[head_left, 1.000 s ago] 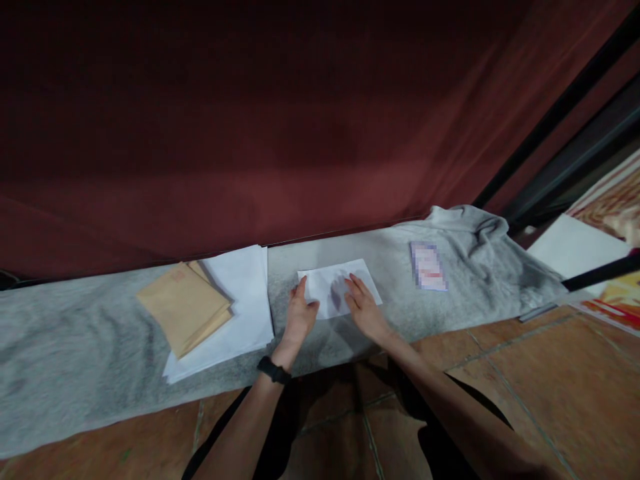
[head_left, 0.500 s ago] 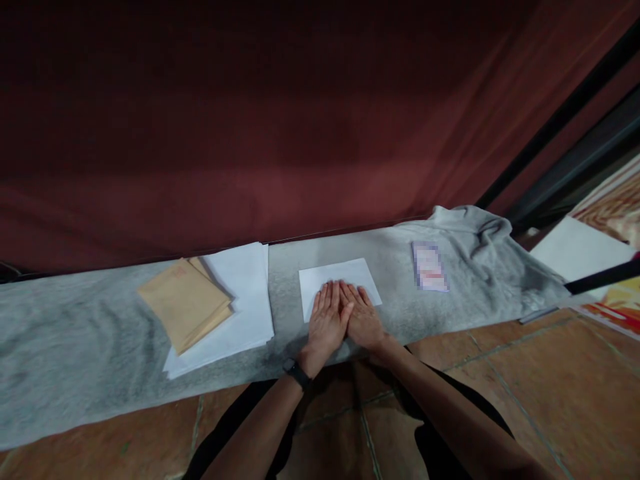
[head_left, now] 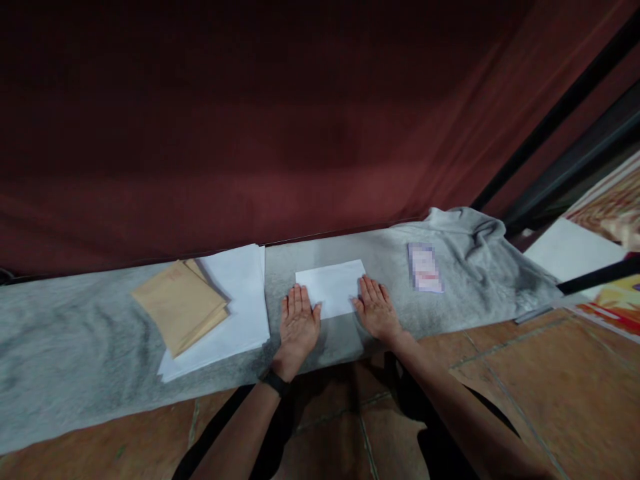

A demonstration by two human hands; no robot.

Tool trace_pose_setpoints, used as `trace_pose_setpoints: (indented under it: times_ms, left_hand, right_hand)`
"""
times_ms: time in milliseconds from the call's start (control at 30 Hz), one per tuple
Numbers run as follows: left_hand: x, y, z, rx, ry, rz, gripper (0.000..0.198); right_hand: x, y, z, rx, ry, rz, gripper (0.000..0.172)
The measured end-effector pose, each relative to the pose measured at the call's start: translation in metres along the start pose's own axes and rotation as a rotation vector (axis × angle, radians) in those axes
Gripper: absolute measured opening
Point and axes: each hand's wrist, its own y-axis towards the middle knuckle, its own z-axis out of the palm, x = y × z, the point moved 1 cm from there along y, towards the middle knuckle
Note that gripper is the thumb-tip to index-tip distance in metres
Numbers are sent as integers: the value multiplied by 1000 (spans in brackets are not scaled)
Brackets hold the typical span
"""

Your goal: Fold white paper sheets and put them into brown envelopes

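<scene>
A white sheet of paper (head_left: 334, 287), small and seemingly folded, lies flat on the grey cloth (head_left: 320, 340) before me. My left hand (head_left: 299, 323) rests palm down over its left edge, fingers stretched out. Over the right edge lies my right hand (head_left: 379, 310), also flat with its fingers extended. Neither hand grips anything. The middle of the paper shows between the two hands.
Left of my hands, brown envelopes (head_left: 180, 303) overlap a stack of larger white sheets (head_left: 245, 293). A small printed packet (head_left: 425, 268), blurred, lies to the right. Bunched cloth (head_left: 475, 233) covers the far right end. Behind hangs a dark red curtain (head_left: 300, 147).
My hands were side by side on the middle of the paper. They have slid apart, the left one leftward and the right one rightward, to the paper's edges.
</scene>
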Motion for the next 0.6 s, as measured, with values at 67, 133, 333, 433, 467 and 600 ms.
trace_pose_setpoints:
  times_ms: [67,133,333,433,467,600]
  left_hand:
    - [-2,5,-3,-27,4,-20,63]
    - [-11,12,-5,-55,-12,11,61]
    - [-55,36,11,9,-102,341,56]
    - [-64,41,23,60,-105,433,57]
    - [-64,42,25,65,-101,432,58]
    - [-57,44,22,76,-68,357,57]
  right_hand:
    - [-2,5,-4,4,15,47,60]
    - [0,14,-11,-2,58,66,63]
    - [31,44,-15,56,284,-80,64]
    - [42,52,-4,93,326,-87,64]
    - [44,54,-1,99,329,-83,63]
    - [41,59,8,94,269,-78,58]
